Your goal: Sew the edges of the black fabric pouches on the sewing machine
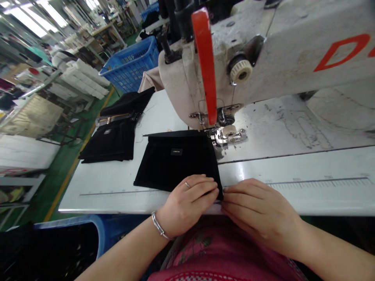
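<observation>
A black fabric piece point(178, 166) with a small label point(176, 152) lies on the sewing table, its upper right edge at the presser foot point(227, 136). On its lower right corner rests my left hand point(190, 203), with fingers together and curled over the cloth; a ring and a bangle show on it. My right hand point(258, 210) pinches the same corner from the right side, its thumb hidden beneath the fingers. Both hands are close together near the table's front edge. The needle area of the sewing machine point(181, 78) is partly covered by a red lever point(205, 62).
A stack of black fabric pieces point(114, 136) lies at the table's left end. Behind it stands a blue crate point(131, 62). A blue bin point(101, 234) with dark contents is below the front edge. A printed ruler point(319, 181) runs along the table point(96, 183).
</observation>
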Demonstrator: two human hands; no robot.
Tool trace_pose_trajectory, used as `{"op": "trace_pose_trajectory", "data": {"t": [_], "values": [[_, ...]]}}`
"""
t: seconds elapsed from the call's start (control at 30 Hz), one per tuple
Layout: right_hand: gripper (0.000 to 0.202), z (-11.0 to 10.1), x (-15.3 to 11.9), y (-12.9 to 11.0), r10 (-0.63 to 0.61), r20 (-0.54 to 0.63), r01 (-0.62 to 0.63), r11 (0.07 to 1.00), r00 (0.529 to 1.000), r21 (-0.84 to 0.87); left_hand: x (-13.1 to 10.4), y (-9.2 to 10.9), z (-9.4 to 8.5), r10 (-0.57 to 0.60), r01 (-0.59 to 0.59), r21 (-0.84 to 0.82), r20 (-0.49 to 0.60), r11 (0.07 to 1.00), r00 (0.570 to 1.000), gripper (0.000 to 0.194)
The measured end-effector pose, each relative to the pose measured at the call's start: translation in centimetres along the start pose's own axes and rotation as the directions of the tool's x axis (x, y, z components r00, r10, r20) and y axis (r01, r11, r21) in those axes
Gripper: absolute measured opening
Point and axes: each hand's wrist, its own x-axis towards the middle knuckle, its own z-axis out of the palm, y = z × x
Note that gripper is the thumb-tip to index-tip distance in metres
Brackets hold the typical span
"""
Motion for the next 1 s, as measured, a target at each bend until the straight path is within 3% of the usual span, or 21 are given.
{"op": "trace_pose_trajectory", "data": {"t": [0.17, 0.3, 0.47, 0.67, 0.83, 1.0], "values": [[0.018, -0.1, 0.0, -0.1, -0.014, 0.032, 0.014, 1.000, 0.999, 0.009, 0.0, -0.3, -0.4, 0.044, -0.044, -0.032, 0.010, 0.999, 0.999, 0.028], [0.016, -0.1, 0.1, -0.3, 0.052, 0.035, -0.053, 0.998, 0.998, 0.035, 0.2, -0.6, -0.4, 0.036, -0.035, -0.071, 0.016, 0.997, 0.999, 0.024], [0.033, -0.3, -0.1, -0.4, 0.068, 0.028, -0.066, 0.996, 0.997, -0.065, 0.7, -1.0, -0.6, 0.055, -0.055, -0.098, -0.004, 0.994, 0.998, 0.018], [0.024, -0.9, -0.5, -0.1, 0.179, 0.041, -0.180, 0.983, 0.983, 0.042, 1.1, -1.2, -0.7, -0.049, 0.042, -0.212, -0.030, 0.976, 0.998, 0.017], [0.028, -0.8, -0.5, 0.0, 0.133, 0.083, -0.133, 0.991, 0.988, -0.004, 1.5, -1.4, -0.8, -0.147, 0.136, -0.316, -0.011, 0.939, 0.989, 0.013], [0.022, -0.6, 0.2, -0.4, 0.127, 0.125, -0.118, 0.990, 0.984, -0.073, 1.2, -1.3, -0.6, -0.126, 0.101, -0.312, -0.061, 0.945, 0.990, 0.015]]}}
